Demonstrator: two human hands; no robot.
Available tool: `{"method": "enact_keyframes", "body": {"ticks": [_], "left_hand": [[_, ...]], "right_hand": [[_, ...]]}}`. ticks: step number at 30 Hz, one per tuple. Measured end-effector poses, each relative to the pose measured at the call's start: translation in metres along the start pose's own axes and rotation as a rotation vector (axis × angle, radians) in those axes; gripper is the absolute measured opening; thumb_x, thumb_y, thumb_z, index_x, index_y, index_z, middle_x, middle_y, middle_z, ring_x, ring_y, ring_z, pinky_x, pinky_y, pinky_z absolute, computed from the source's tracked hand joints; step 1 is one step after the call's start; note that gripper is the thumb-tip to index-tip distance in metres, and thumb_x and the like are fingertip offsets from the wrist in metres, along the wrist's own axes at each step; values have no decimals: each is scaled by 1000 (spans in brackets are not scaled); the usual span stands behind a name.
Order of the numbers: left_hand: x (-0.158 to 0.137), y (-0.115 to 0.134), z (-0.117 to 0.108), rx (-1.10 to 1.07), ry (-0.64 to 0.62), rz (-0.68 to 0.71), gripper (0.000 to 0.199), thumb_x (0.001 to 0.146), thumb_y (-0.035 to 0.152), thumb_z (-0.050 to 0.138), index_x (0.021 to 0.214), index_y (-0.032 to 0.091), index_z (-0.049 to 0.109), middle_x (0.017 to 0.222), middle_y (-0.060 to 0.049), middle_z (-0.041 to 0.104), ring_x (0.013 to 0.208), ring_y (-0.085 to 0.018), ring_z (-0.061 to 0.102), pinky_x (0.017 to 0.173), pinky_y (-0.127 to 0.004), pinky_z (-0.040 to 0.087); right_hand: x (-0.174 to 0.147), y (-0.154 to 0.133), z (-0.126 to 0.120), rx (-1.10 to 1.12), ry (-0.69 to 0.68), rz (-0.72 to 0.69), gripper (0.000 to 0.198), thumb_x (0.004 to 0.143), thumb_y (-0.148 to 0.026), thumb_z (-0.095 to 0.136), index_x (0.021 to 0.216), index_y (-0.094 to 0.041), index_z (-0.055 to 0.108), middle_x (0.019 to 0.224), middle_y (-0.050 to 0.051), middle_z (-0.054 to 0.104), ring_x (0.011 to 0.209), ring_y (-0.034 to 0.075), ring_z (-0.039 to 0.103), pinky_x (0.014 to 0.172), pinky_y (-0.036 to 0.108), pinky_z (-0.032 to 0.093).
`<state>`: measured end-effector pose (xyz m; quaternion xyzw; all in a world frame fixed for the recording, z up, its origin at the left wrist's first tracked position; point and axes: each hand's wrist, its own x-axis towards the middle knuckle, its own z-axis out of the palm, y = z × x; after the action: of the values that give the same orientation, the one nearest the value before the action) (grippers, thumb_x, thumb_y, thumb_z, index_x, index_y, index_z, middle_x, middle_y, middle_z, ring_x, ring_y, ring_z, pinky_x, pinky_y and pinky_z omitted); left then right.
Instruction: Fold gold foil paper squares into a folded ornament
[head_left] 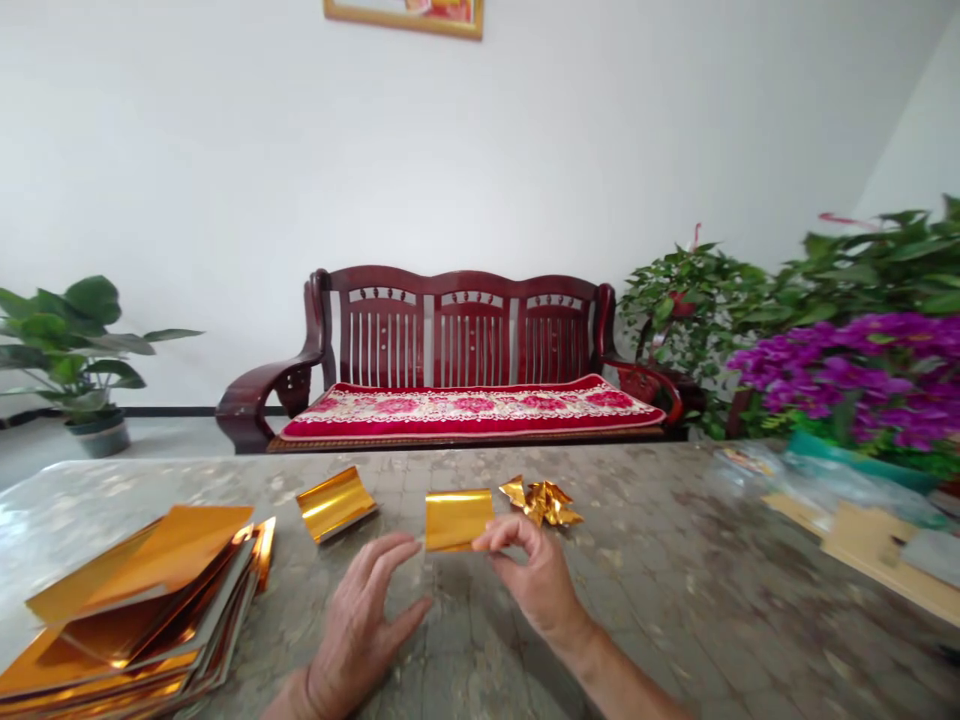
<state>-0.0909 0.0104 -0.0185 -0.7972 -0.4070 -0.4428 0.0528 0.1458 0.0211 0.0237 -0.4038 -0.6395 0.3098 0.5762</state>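
Observation:
A sheet of gold foil paper is held near its right corner between the thumb and fingertips of my right hand. Just left of that sheet, my left hand has its thumb and fingers apart, with nothing in them. Another gold foil sheet, slightly curled, rests on the table beyond my left hand. Past my right hand are folded gold foil pieces, bunched together. At the left lies a thick, uneven stack of gold foil sheets.
The table has a shiny patterned cover. On its right side are clear plastic bags, cardboard and purple flowers. A wooden bench with a red floral cushion stands behind it. A potted plant is at the left.

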Motion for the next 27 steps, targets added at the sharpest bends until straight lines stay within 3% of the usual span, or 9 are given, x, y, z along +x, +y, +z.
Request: {"method": "enact_keyframes", "body": {"ticks": [2, 4, 7, 10, 14, 21, 27], "left_hand": [[-2, 3, 3, 12, -31, -33, 62, 76, 28, 72, 133, 24, 48, 127, -10, 59, 114, -26, 60, 94, -37, 54], [-2, 9, 4, 21, -119, -6, 65, 74, 27, 74, 134, 26, 49, 129, -9, 58, 114, -25, 59, 95, -36, 53], [1, 15, 3, 11, -265, 74, 42, 79, 26, 72, 118, 30, 60, 119, -4, 63, 104, -22, 61, 88, -33, 52], [4, 17, 4, -50, -356, 153, 10, 90, 24, 60, 98, 26, 65, 97, -2, 68, 87, -18, 61, 78, -28, 49], [1, 15, 10, -61, -389, 173, 17, 96, 20, 51, 85, 23, 63, 78, 0, 65, 74, -16, 58, 68, -26, 43], [-2, 15, 14, 66, -471, 99, 18, 97, 23, 49, 87, 23, 63, 79, 0, 63, 75, -18, 57, 69, -28, 39], [-1, 16, 15, 77, -502, 106, 19, 98, 27, 49, 86, 23, 63, 80, 0, 62, 75, -18, 57, 68, -28, 38]], "right_hand": [[-12, 6, -2, -87, -63, -60, 17, 71, -13, 66, 60, -23, 56, 79, 2, 74, 93, 21, 65, 90, 34, 47], [-23, 15, -2, -147, -96, -48, 19, 72, -9, 62, 61, -23, 57, 82, 2, 74, 94, 20, 65, 89, 33, 47], [-34, 28, -2, -210, -145, -41, 22, 72, -4, 56, 62, -23, 58, 86, 1, 74, 98, 19, 64, 92, 33, 45], [-38, 36, -1, -240, -183, -13, 25, 67, 1, 51, 64, -23, 58, 89, 1, 73, 94, 18, 64, 88, 31, 46], [-39, 35, 0, -333, -217, 5, 27, 62, 3, 49, 67, -22, 58, 95, 2, 72, 97, 19, 62, 88, 31, 44], [-43, 21, -5, -583, -274, -29, 32, 61, 0, 56, 82, -23, 61, 90, 0, 66, 93, 21, 55, 82, 31, 40], [-45, 26, -5, -638, -319, -6, 18, 74, -4, 58, 71, -21, 59, 78, -1, 64, 82, 18, 55, 74, 28, 38]]}}
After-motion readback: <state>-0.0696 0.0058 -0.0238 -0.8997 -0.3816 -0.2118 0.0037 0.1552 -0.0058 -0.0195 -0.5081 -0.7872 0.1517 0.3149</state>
